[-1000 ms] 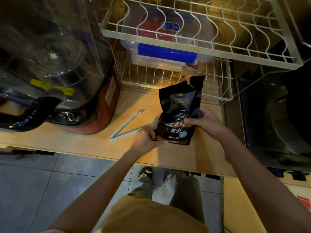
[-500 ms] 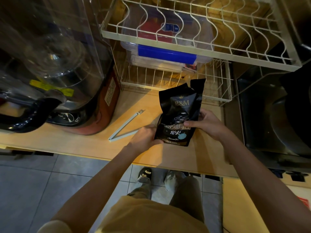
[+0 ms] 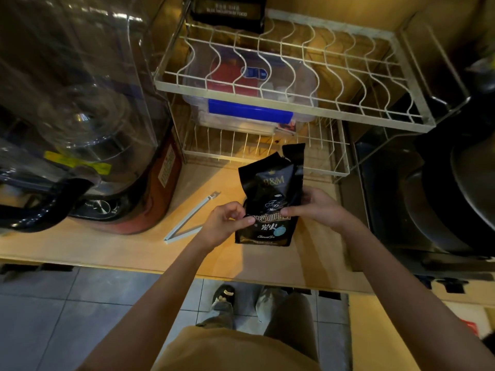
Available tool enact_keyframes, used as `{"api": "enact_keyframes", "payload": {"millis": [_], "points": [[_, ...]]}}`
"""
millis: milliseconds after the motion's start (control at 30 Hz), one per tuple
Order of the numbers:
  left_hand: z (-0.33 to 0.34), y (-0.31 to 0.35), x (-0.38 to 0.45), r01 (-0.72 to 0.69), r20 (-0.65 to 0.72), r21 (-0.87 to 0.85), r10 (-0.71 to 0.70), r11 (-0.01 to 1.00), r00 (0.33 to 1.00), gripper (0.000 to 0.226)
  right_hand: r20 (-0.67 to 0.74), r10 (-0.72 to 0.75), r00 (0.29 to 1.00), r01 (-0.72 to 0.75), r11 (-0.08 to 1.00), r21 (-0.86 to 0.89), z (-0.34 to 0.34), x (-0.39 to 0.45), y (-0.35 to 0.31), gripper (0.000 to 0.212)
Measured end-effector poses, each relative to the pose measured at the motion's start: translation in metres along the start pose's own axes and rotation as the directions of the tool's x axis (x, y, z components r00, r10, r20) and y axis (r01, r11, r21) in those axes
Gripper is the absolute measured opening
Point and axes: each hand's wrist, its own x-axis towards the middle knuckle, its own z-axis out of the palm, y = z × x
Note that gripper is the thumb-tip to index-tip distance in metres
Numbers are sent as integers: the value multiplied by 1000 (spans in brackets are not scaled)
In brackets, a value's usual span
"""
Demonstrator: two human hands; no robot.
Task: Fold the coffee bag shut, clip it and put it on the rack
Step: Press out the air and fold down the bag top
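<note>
A black coffee bag (image 3: 270, 194) stands upright on the wooden counter (image 3: 267, 258), its torn top open and crumpled. My left hand (image 3: 225, 223) pinches the bag's left edge at mid height. My right hand (image 3: 318, 207) grips its right side, thumb across the front label. A long pale-blue bag clip (image 3: 187, 220) lies spread in a V on the counter, just left of my left hand. The white wire rack (image 3: 292, 105) rises behind the bag, with an upper shelf and a lower shelf (image 3: 267, 159).
A large clear appliance jar with a black handle (image 3: 80, 129) fills the left side. A clear box with a blue latch (image 3: 249, 111) sits in the rack, another black bag (image 3: 227, 9) on top. A dark sink with a pan (image 3: 442, 199) lies to the right.
The bag has been lifted a little and held more upright. My left hand moved from the bag's bottom corner up to its left edge. The view tilted up, showing more rack.
</note>
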Motion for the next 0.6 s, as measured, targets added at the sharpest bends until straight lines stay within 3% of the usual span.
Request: {"api": "enact_keyframes", "payload": {"millis": [33,133,233,300,367,400,467,533,600], "points": [[1,-1,0,8,-11,-54,-8,999,1000,23,-24,47,999,-50,985,-167,-4,-2,-5,44],[7,0,-2,21,-75,-165,-34,986,997,20,-62,69,996,-93,786,-612,-13,-18,-31,35],[10,5,-1,9,-101,-161,-26,987,995,20,50,-196,979,175,698,-695,2,-34,-66,18],[12,11,0,-2,-83,-125,-8,992,997,20,148,-474,868,403,499,-768,19,-35,-83,19],[15,17,1,-13,-73,-91,7,996,997,22,307,-640,705,531,188,-826,32,-20,-87,23],[17,19,2,-19,-76,-78,13,997,997,24,411,-616,672,539,27,-842,35,-11,-86,24],[19,23,2,-25,-83,-62,20,998,996,25,549,-421,722,514,-205,-833,38,2,-83,24],[19,25,1,-42,-84,-45,38,998,996,24,572,-310,759,478,-332,-814,35,9,-79,22],[18,25,0,-74,-88,8,75,997,993,24,602,-311,735,444,-451,-775,30,10,-76,19]]}}
